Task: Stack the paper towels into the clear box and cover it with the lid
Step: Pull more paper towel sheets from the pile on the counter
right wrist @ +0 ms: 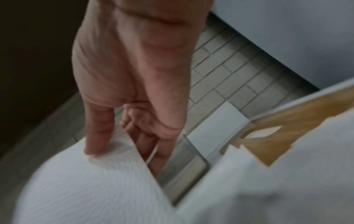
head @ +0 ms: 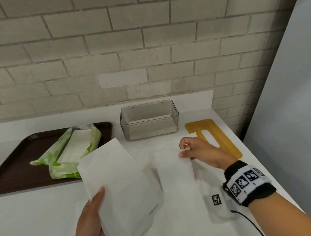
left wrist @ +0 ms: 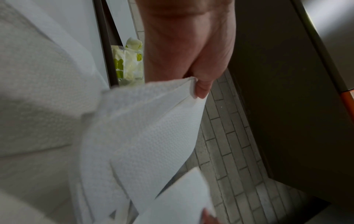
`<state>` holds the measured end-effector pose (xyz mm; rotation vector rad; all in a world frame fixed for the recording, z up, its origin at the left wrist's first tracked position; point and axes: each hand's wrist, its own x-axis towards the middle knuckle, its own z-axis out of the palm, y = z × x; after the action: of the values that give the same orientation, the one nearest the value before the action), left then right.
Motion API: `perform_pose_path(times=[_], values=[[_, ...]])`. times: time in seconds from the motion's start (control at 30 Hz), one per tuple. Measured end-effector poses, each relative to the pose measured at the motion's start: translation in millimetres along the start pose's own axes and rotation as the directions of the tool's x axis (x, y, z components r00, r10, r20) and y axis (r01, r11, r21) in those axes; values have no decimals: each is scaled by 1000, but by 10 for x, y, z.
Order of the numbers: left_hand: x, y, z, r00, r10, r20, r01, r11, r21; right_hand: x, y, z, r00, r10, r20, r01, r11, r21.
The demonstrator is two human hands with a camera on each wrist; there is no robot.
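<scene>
The clear box (head: 149, 120) stands open at the back of the white counter, with a low layer of paper towels inside. Its wooden lid (head: 212, 137) lies flat to the box's right. My left hand (head: 91, 225) grips a stack of white paper towels (head: 115, 182) lifted above the counter, thumb on top; the same towels (left wrist: 145, 136) show in the left wrist view, pinched at the thumb (left wrist: 201, 89). My right hand (head: 196, 152) pinches the edge of a blurred folded towel (head: 174, 169) in front of the box. The right wrist view shows its thumb (right wrist: 97, 136) pressing on that towel (right wrist: 91, 189).
A dark brown tray (head: 10, 173) at the left holds an opened green-and-white wrapper (head: 68, 152) with more towels inside. A brick wall runs behind the counter. The counter's right edge (head: 260, 165) lies close beside the lid, with a grey wall beyond.
</scene>
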<state>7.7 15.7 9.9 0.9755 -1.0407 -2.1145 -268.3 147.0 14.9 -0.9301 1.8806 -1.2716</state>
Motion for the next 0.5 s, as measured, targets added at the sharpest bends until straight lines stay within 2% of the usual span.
perform_pose_path(times=[0.07, 0.13, 0.2, 0.23, 0.27, 0.33, 0.37, 0.43, 0.5], values=[[11, -4, -9, 1000, -4, -16, 4, 1000, -4, -150, -207, 43, 997, -63, 45, 47, 956, 289], [24, -19, -9, 1000, -13, 7, 13, 1000, 5, -265, -400, 91, 988, -150, 33, 116, 871, 478], [16, -34, 30, 998, -26, 57, 25, 999, 25, -308, -551, 186, 974, -225, -13, 192, 797, 572], [10, -42, 63, 996, -29, 89, 25, 999, 37, -300, -604, 263, 968, -244, -63, 237, 793, 562], [4, -50, 107, 993, -34, 116, 29, 998, 50, -280, -656, 357, 956, -262, -135, 294, 822, 488], [9, -65, 204, 989, -61, 138, 48, 995, 92, -208, -695, 558, 901, -327, -284, 381, 911, 160], [10, -74, 255, 987, -76, 143, 61, 992, 110, -171, -681, 651, 868, -373, -328, 390, 921, -15], [11, -89, 350, 985, -105, 138, 87, 987, 132, -119, -616, 795, 811, -453, -370, 384, 890, -247], [12, -116, 427, 980, -118, 163, 89, 980, 176, -102, -551, 866, 776, -485, -404, 373, 868, -328]])
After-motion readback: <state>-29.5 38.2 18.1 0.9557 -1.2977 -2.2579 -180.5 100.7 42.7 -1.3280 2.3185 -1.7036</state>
